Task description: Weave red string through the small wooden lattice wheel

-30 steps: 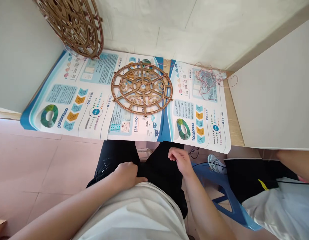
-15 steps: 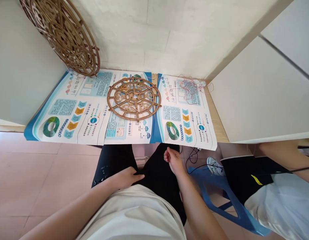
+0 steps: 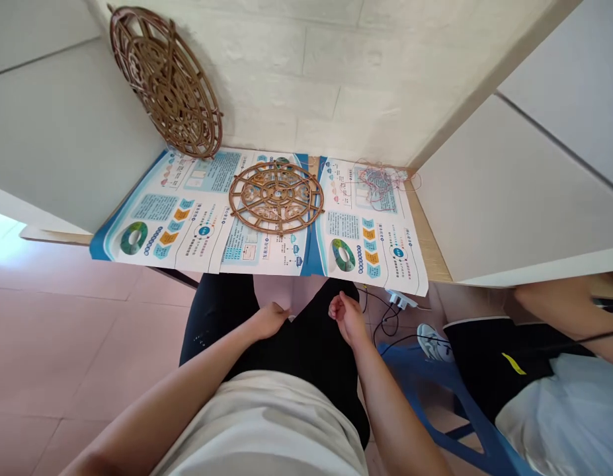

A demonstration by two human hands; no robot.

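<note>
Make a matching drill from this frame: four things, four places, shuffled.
Things:
1. flat wooden wheel
2. upright wooden wheel
3. tangle of thread
4. left hand

Places:
A. on the black trouser leg
B. leaning against the wall, back left
C. far right end of the posters
D. lying on the middle of the posters

Pairs: 1-D, 2-B, 3-C, 4-A
</note>
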